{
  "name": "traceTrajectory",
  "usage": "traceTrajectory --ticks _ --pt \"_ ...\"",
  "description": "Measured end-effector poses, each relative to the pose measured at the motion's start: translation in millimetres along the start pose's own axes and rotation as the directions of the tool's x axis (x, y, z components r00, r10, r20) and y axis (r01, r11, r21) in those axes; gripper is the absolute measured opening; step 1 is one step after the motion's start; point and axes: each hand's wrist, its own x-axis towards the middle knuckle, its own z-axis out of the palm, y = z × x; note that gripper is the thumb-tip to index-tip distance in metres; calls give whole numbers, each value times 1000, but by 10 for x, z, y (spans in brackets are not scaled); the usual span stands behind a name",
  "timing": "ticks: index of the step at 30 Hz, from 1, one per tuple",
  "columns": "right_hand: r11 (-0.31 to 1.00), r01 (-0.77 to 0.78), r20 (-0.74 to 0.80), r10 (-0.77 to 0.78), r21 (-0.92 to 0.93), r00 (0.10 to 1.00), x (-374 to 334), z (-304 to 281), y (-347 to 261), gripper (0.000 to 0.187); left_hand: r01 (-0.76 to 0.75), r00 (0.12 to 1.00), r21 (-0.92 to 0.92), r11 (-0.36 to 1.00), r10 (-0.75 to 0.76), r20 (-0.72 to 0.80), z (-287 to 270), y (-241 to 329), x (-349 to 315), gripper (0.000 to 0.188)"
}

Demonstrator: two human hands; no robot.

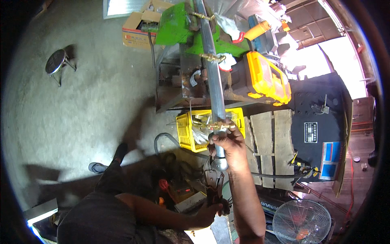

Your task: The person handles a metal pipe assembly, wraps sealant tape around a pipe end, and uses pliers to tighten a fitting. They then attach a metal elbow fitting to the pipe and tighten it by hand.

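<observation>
A long grey metal pipe (215, 87) runs from the top of the view down toward me, with several brass valves (212, 57) along it. My right hand (229, 140) wraps round the pipe near its lower end, beside a brass valve (220, 125). At that end sits a rounded metal fitting (219, 164). Just below it, my left hand (209, 213) is closed round the dark handles of what look like locking pliers (212, 178). The jaws reach up to the fitting; their exact contact is hard to make out. Farther up, the pipe crosses a green vise (175, 24).
A workbench (185, 67) carries an orange-yellow toolbox (268, 79). Below stands a yellow basket (185, 132) of small parts. A fan (301, 223) is near right, wooden boards (282, 140) behind it. Leftward are a stool (56, 62) and a cardboard box (136, 38).
</observation>
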Motion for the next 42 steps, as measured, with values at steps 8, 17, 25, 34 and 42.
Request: traceTrajectory --ticks 8,17,25,34,42 --pt "970 81 -75 -101 -229 992 -91 23 20 40 -348 927 493 797 212 311 -514 -130 328 36" --pt "762 1 -676 -574 -647 463 -2237 -254 849 33 -602 662 585 -544 69 746 628 2357 -242 32" --pt "739 485 -882 -355 -468 -311 -1712 128 1445 23 -501 620 68 -863 -304 723 893 2420 308 21" --pt "350 827 -897 -133 -440 -421 -1609 180 1456 12 -461 643 33 -887 -308 701 811 2374 380 18" --pt "285 782 -827 -85 -555 -556 -1460 -39 1387 23 -418 622 59 -906 -239 745 809 2360 430 29"
